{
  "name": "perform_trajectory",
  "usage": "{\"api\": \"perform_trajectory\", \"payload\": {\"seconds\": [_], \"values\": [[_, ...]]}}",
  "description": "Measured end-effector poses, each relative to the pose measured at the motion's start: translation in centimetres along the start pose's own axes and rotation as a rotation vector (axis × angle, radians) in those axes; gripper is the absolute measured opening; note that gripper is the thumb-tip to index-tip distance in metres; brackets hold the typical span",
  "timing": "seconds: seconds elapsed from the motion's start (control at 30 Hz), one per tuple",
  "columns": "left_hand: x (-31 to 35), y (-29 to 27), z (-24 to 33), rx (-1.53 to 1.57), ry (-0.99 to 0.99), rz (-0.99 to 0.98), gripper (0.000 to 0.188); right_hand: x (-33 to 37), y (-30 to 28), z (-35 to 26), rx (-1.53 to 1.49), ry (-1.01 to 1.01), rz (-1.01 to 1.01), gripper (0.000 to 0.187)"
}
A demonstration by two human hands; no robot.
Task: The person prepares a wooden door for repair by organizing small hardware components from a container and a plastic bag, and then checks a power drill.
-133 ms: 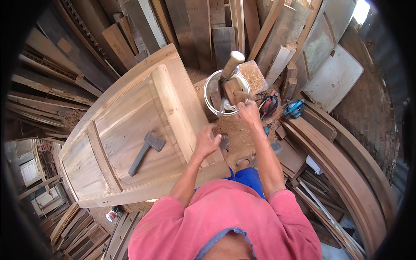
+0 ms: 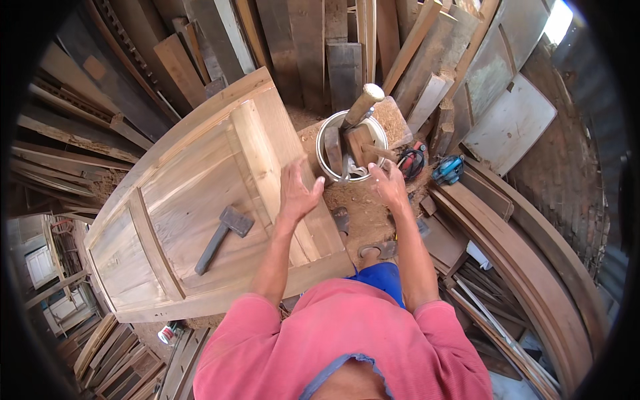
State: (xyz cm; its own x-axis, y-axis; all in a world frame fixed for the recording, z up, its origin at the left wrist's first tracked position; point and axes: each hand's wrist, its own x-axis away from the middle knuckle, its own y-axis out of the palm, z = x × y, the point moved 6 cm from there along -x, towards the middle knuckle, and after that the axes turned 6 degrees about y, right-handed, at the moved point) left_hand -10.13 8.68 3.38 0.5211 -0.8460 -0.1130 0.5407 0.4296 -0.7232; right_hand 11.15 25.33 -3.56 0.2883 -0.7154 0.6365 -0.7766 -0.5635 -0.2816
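My left hand point(image 2: 299, 191) is over the right edge of a pale wooden panelled door point(image 2: 273, 127), fingers apart and thumb out, holding nothing. My right hand point(image 2: 389, 185) is just below the rim of a white bucket point(image 2: 321, 155). Its fingers look parted, with nothing visible in them. Out of the bucket sticks a thick wooden handle point(image 2: 364, 105) with a pale round end. Wooden blocks point(image 2: 361, 143) and a thin wooden piece point(image 2: 379, 151) are also in it. A dark-headed mallet point(image 2: 225, 237) lies on the door panel, left of my left hand.
Behind the bucket is a heap of sawdust point(image 2: 393, 123). A red and black power tool point(image 2: 412, 160) and a blue power tool point(image 2: 448, 171) lie to its right. Long curved boards point(image 2: 533, 267) run along the right. Upright planks point(image 2: 273, 53) lean at the back.
My left hand has moved up and to the left, its fingers spreading. My right hand has drawn slightly down from the bucket's rim, and its fingers have loosened. The mallet stays put.
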Motion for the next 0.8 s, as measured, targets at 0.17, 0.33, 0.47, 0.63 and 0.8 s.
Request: {"api": "perform_trajectory", "payload": {"seconds": [0.17,0.33,0.47,0.63,0.8], "values": [[-4.9,0.1,5.2,-0.241,0.428,-0.317,0.087,5.6,-4.0,-1.7,0.119,-0.210,0.328,0.072],[-4.9,3.4,5.0,-0.224,0.636,-0.532,0.073,4.9,-3.2,-4.0,0.252,-0.483,0.306,0.055],[-5.6,3.5,4.8,-0.081,0.636,-0.461,0.059,5.8,-2.7,-8.3,0.166,-0.502,0.195,0.033],[-6.9,3.1,2.8,0.105,0.512,-0.283,0.053,5.2,-2.3,-10.8,0.192,-0.511,0.158,0.030],[-9.0,2.9,3.4,0.266,0.532,-0.241,0.051,5.8,-0.8,-11.6,0.616,-0.571,0.139,0.045]]}}
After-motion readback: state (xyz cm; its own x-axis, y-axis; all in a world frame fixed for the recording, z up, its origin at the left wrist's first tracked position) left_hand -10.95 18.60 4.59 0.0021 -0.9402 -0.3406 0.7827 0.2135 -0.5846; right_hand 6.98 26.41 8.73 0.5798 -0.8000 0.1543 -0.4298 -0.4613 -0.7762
